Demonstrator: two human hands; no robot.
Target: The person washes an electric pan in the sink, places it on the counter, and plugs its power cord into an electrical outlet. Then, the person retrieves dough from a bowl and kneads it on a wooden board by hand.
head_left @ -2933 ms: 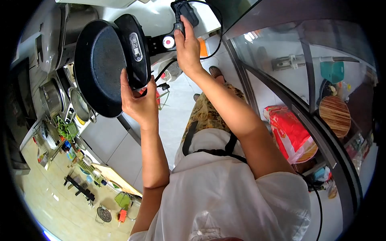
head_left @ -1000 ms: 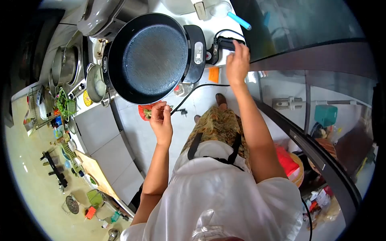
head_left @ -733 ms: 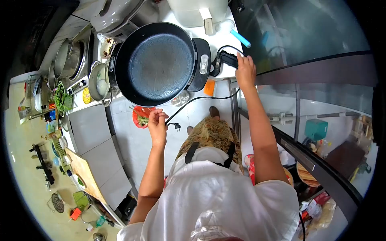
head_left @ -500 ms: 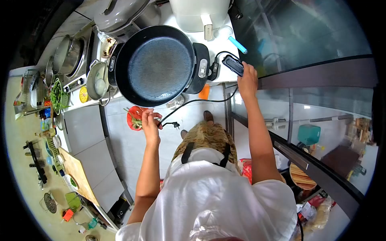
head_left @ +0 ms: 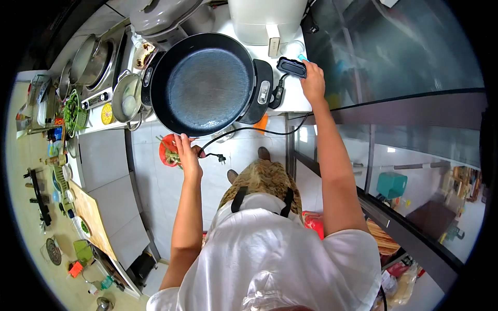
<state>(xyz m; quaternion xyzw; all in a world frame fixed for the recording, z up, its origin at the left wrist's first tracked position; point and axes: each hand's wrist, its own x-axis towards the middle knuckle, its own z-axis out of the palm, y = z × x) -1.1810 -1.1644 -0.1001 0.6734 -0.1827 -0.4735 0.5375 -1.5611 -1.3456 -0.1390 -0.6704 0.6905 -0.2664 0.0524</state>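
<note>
The black block [head_left: 291,68] is over the bench [head_left: 294,101] near its right edge, long axis slanting slightly from the front edge, one end toward the right hand [head_left: 313,83]. It's dark, with a rimmed, hollowed face showing. The right fingers grip that end; the left hand [head_left: 188,160] has its fingers curled on the cord [head_left: 259,129], near the plug [head_left: 221,158]. Left of the block, the round black pan [head_left: 207,88] points its handles toward the bench's ends; their pale labels are too small to read.
</note>
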